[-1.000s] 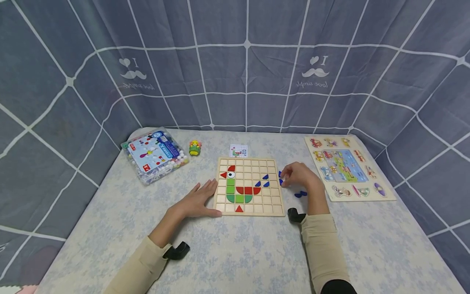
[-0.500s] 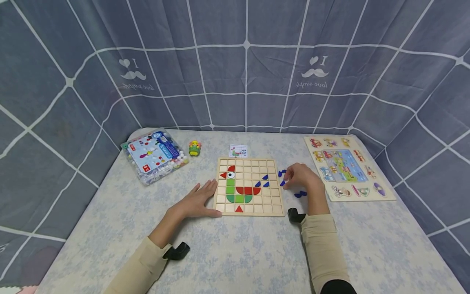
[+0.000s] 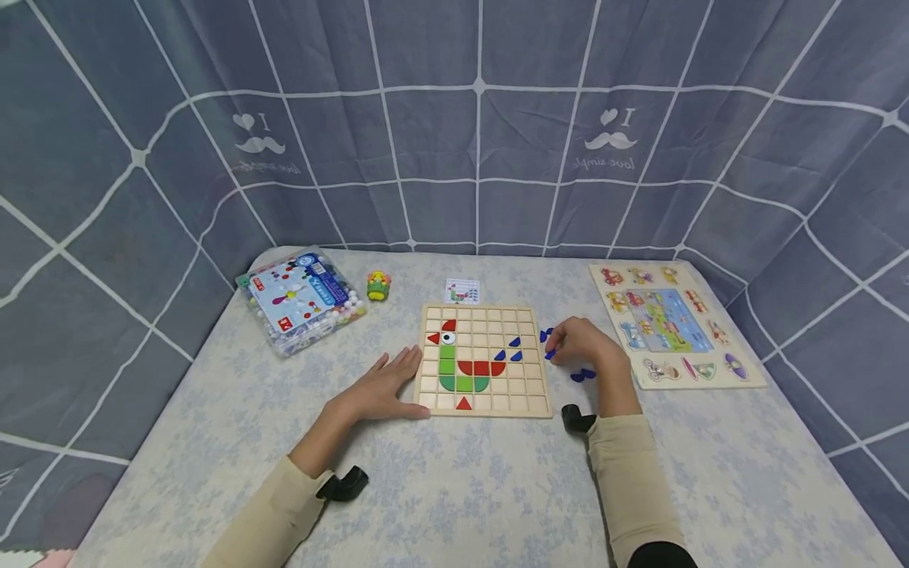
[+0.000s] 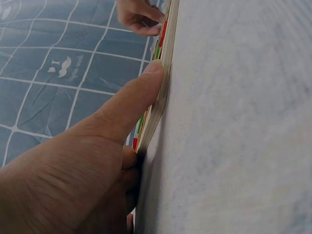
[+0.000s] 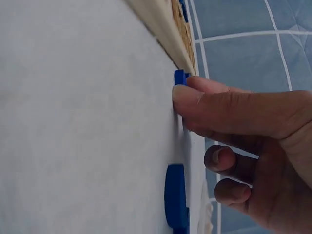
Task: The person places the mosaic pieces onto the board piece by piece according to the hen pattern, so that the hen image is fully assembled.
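A wooden grid board point(image 3: 518, 394) lies mid-table, with red, green and blue pieces and an eye piece point(image 3: 448, 338) forming a bird-like figure. My left hand point(image 3: 379, 389) rests at the board's left edge, fingers extended. Its thumb point(image 4: 141, 90) presses on the near edge in the left wrist view. Just right of the board, my right hand point(image 3: 585, 345) pinches a small blue piece point(image 5: 180, 77) between thumb and forefinger, close to the table. More blue pieces point(image 3: 583, 375) lie beside that hand, and others sit just beyond its fingertips.
A small printed card point(image 3: 462, 291) lies behind the board. Back left are a clear box of beads point(image 3: 301, 300) and a small toy figure point(image 3: 379, 285). A wooden picture puzzle point(image 3: 675, 325) lies at the right. Grid-patterned curtain point(image 3: 440, 134) surrounds the table.
My right hand has shifted slightly right, away from the board's edge, and the blue piece at its fingertips has moved with it. The left hand stays put.
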### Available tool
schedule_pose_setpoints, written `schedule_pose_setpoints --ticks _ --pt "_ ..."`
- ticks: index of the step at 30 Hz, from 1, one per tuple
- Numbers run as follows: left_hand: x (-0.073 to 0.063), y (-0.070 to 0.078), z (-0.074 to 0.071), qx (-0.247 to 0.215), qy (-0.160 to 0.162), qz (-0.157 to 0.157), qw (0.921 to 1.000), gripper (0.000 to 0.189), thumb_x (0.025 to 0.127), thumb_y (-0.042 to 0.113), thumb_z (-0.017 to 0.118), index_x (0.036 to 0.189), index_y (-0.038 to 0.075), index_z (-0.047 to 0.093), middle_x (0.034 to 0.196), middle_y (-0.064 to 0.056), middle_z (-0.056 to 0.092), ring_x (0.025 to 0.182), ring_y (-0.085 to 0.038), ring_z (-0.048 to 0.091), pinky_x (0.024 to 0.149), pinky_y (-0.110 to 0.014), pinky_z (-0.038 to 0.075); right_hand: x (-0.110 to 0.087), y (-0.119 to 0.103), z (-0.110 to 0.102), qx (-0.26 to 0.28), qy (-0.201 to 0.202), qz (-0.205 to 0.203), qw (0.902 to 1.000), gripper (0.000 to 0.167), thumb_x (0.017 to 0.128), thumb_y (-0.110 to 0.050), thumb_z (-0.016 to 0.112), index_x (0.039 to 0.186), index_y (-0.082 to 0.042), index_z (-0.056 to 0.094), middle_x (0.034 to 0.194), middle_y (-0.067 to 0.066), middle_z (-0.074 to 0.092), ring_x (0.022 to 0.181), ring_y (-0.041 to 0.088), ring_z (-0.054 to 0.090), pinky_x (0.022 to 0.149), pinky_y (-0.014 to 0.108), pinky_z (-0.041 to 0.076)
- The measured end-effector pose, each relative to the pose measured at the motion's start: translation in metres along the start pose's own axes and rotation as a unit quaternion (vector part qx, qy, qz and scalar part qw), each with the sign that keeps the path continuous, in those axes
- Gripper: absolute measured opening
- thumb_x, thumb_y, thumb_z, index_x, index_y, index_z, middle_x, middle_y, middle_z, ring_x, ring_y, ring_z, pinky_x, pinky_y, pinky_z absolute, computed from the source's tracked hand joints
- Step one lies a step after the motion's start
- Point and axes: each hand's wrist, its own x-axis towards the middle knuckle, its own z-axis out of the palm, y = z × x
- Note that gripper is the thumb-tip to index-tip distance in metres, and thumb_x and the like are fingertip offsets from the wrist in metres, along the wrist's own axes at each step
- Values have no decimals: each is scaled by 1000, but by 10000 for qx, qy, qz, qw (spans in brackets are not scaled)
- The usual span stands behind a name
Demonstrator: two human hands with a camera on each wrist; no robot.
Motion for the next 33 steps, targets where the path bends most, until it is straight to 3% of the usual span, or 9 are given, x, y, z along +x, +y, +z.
schedule_pose_setpoints --ticks 9,17,33 --pt "1 -1 3 51 -67 65 9999 110 81 61 68 157 6 10 165 -11 9 153 -29 7 124 -52 3 -12 14 7 -163 47 -176 9997 8 82 -18 76 87 -12 73 83 4 68 71 17 56 62 28 48" --pt "1 -3 1 59 -33 36 10000 112 80 63 67 157 7 9 165 -11 8 153 -29 6 124 -52 3 -17 12 0 -193 160 -476 9986 13 81 -14 76 94 -10 74 98 9 71 82 18 61 70 33 53" --pt "1 -3 0 2 -4 4 10000 111 81 62 68 157 7 10 165 -11 9 153 -30 7 124 -53 2 -11 7 1 -468 222 -518 9973 8 82 -11 75 89 -10 76 96 9 71 79 19 59 66 31 51"
